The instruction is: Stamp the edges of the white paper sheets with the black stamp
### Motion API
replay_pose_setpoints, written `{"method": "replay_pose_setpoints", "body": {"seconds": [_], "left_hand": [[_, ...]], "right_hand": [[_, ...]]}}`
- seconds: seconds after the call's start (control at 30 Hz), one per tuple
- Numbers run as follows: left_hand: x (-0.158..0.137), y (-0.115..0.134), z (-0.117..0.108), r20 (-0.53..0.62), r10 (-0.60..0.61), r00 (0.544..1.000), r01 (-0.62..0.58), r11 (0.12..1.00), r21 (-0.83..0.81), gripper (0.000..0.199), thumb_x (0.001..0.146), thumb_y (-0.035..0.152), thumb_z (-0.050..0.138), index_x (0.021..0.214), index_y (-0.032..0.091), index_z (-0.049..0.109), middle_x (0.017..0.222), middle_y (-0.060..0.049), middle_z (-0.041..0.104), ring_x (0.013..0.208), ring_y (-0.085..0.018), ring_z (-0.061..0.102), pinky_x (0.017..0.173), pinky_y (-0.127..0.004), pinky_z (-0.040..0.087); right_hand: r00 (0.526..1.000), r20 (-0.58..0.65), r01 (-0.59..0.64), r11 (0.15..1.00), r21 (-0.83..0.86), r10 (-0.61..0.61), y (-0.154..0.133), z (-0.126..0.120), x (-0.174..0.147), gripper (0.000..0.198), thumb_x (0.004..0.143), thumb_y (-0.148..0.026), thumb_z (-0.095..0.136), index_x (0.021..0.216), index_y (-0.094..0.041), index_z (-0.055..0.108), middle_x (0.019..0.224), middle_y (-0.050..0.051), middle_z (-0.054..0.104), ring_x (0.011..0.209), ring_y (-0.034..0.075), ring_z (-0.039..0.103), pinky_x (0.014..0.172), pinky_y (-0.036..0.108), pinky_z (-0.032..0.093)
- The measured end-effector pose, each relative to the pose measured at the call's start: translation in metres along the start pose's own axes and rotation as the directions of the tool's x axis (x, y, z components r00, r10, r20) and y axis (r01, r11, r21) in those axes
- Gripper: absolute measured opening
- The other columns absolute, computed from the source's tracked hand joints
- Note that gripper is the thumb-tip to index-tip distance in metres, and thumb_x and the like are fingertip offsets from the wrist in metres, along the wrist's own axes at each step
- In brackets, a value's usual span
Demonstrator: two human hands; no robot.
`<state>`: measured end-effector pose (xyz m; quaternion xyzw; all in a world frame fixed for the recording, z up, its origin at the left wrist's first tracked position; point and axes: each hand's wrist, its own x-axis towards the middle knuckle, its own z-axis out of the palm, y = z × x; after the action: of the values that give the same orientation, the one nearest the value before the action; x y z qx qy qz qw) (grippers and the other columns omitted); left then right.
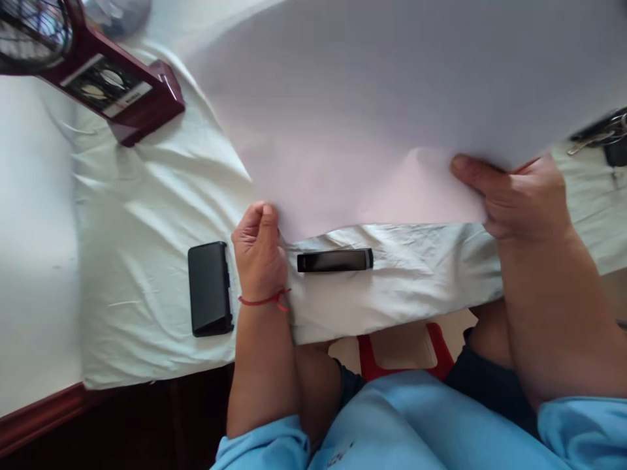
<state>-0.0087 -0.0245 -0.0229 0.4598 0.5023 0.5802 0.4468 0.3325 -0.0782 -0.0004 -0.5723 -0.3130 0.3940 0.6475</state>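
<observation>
A large sheet of white paper [343, 130] spans the upper middle of the view, its near edge lifted toward me. My left hand [259, 245], with a red string at the wrist, pinches the sheet's near left corner between thumb and fingers. Along the near right edge, my right hand [524, 196] grips the paper with its thumb on top; the other fingers are mostly hidden beneath. Between my hands, just below the paper's edge, lies a black stapler-like object [335, 260]. Left of my left wrist rests a black phone-like case [210, 289].
A pale green cloth [147, 261] with wrinkles covers the table. At the upper left stands a dark red fan [132, 98], with a clear plastic item [117, 16] behind it. Keys [600, 136] and a black item lie at the right. A red stool [367, 356] shows below the table edge.
</observation>
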Motion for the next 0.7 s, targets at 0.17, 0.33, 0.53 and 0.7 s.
{"method": "replay_pose_setpoints", "body": {"seconds": [0.17, 0.33, 0.53, 0.7], "left_hand": [[-0.005, 0.007, 0.009, 0.107, -0.130, 0.986, 0.132, 0.991, -0.009, 0.061, 0.079, 0.077, 0.108, 0.085, 0.025, 0.076, 0.072, 0.003, 0.061, 0.060, -0.011, 0.051, 0.052, -0.025, 0.041], [-0.008, 0.014, 0.011, 0.178, -0.291, 0.940, 0.293, 0.956, 0.018, 0.060, 0.087, 0.075, 0.102, 0.087, 0.023, 0.072, 0.063, 0.002, 0.064, 0.046, -0.009, 0.044, 0.040, -0.026, 0.027], [-0.007, 0.021, 0.011, 0.176, -0.280, 0.944, 0.291, 0.956, -0.035, 0.058, 0.077, 0.057, 0.115, 0.077, 0.022, 0.069, 0.062, 0.008, 0.047, 0.049, -0.005, 0.041, 0.042, -0.019, 0.029], [-0.007, 0.021, 0.012, 0.229, -0.217, 0.949, 0.239, 0.968, -0.073, 0.061, 0.074, 0.065, 0.116, 0.077, 0.023, 0.071, 0.068, 0.007, 0.047, 0.052, -0.006, 0.033, 0.044, -0.022, 0.031]], "right_hand": [[0.989, -0.003, -0.146, 0.988, 0.054, 0.146, -0.003, 0.001, 0.004, 0.060, 0.052, -0.047, 0.121, 0.096, -0.024, 0.088, 0.114, 0.003, 0.093, 0.115, 0.033, 0.091, 0.108, 0.055, 0.079], [0.968, -0.011, -0.249, 0.967, 0.048, 0.250, -0.001, -0.004, 0.007, 0.053, 0.057, -0.037, 0.120, 0.097, -0.022, 0.088, 0.113, 0.006, 0.093, 0.113, 0.035, 0.091, 0.106, 0.052, 0.080], [0.964, 0.005, -0.265, 0.960, 0.088, 0.266, 0.001, -0.004, 0.010, 0.052, 0.057, -0.033, 0.119, 0.097, -0.021, 0.089, 0.113, 0.007, 0.093, 0.116, 0.034, 0.091, 0.108, 0.052, 0.079], [0.967, 0.003, -0.253, 0.965, 0.074, 0.254, -0.002, -0.002, 0.010, 0.051, 0.055, -0.035, 0.119, 0.095, -0.023, 0.091, 0.108, 0.004, 0.092, 0.110, 0.033, 0.091, 0.106, 0.051, 0.080]]}}
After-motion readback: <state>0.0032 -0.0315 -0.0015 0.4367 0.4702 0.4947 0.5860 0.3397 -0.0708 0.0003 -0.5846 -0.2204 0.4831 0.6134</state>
